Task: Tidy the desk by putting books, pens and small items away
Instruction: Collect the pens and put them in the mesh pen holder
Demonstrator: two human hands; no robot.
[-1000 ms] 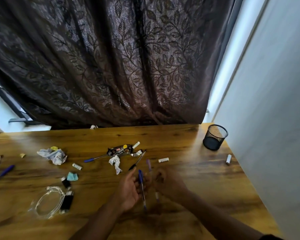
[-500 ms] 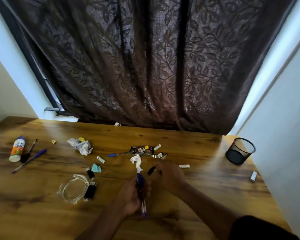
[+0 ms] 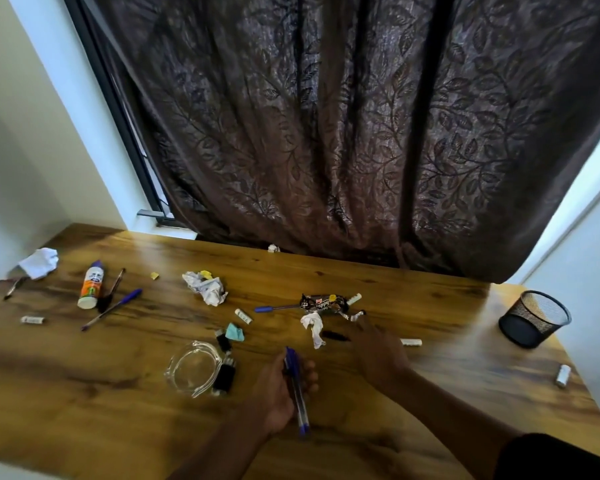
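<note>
Left hand (image 3: 284, 389) grips blue pens (image 3: 296, 389), right hand (image 3: 378, 355) reaches spread toward the black pen (image 3: 335, 336) mid-desk, which could easily roll away.

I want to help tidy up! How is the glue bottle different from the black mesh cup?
The glue bottle is white with an orange label; the mesh cup is black. The glue bottle lies on its side, the mesh cup stands upright. The glue bottle is near the desk's left end, the mesh cup at its right. Both rest on the desk, untouched.

Left hand (image 3: 280, 389) grips blue pens (image 3: 296, 389) over counter (image 3: 118, 393) w/ right hand (image 3: 378, 355) reaching twd black pen (image 3: 335, 336).
</note>
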